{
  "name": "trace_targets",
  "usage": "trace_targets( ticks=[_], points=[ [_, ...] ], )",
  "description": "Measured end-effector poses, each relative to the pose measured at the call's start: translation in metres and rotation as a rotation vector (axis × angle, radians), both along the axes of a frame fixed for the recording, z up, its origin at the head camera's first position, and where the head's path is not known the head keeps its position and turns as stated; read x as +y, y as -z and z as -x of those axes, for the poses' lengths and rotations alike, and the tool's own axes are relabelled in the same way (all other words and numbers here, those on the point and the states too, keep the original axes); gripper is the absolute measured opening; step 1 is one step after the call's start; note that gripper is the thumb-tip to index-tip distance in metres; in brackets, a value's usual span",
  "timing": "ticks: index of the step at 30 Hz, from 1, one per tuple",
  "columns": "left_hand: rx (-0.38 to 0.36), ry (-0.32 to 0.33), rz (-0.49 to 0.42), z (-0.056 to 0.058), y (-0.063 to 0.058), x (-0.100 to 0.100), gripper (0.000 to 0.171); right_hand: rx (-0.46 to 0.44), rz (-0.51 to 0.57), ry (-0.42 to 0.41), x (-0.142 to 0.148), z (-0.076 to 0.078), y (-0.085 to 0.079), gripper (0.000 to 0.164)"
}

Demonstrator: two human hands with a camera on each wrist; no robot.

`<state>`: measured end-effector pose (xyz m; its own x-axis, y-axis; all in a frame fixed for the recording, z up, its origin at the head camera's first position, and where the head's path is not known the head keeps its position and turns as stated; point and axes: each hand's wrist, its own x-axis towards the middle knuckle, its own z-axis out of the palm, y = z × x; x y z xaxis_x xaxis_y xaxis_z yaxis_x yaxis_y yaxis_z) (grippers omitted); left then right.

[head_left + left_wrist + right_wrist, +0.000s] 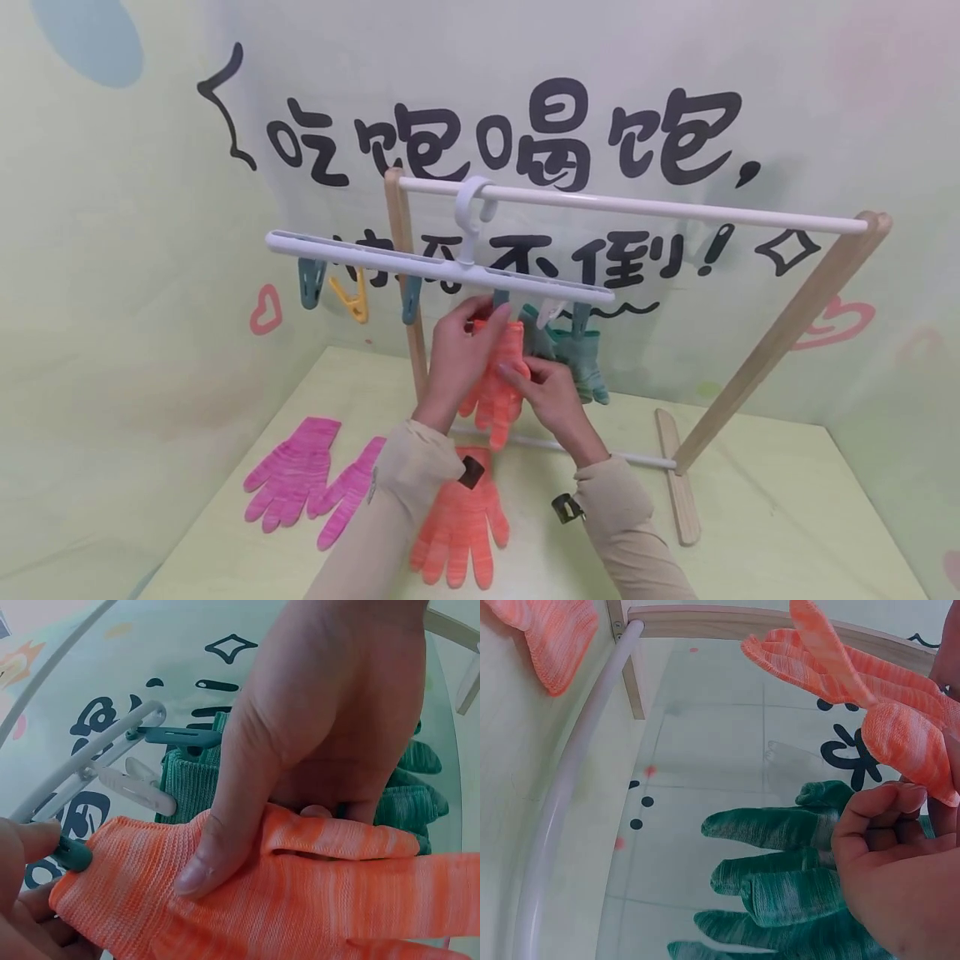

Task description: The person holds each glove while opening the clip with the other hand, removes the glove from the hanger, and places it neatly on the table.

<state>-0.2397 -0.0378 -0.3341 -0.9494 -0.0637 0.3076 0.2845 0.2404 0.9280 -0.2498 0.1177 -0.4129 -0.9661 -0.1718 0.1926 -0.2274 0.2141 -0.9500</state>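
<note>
An orange knitted glove hangs fingers down below the white clip hanger. At its cuff, my left hand pinches a teal clip, whose tip overlaps the cuff edge in the left wrist view. My right hand grips the same glove lower down, its thumb lying across the knit and its fingers behind. To the right, green gloves hang from a teal clip and a white clip on the same hanger.
The hanger hooks over the top bar of a wooden-sided rack. Left of the hands hang a yellow clip and teal clips. On the table lie pink gloves and another orange glove.
</note>
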Motion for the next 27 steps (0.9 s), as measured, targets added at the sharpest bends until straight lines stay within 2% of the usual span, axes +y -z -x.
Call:
trace_targets(
  ticks=[4,9,14,19,27],
  points=[
    [0.029,-0.025,-0.033,0.0,0.0,0.0,0.033,0.008,0.003,-0.006,0.002,-0.003,-0.001,0.029],
    [0.063,-0.013,-0.098,-0.002,0.002,-0.001,0.031,0.022,0.003,-0.005,0.006,-0.009,0.0,0.032],
    [0.066,-0.023,-0.098,-0.001,0.002,-0.001,0.031,0.015,-0.002,-0.015,0.01,-0.015,0.001,0.027],
    [0.09,-0.037,-0.092,0.0,0.001,0.0,0.029,0.003,-0.04,-0.001,0.019,-0.024,0.009,0.029],
    [0.091,-0.022,-0.115,0.001,0.0,0.002,0.03,-0.037,-0.054,0.031,0.043,-0.045,0.024,0.029]
  ],
)
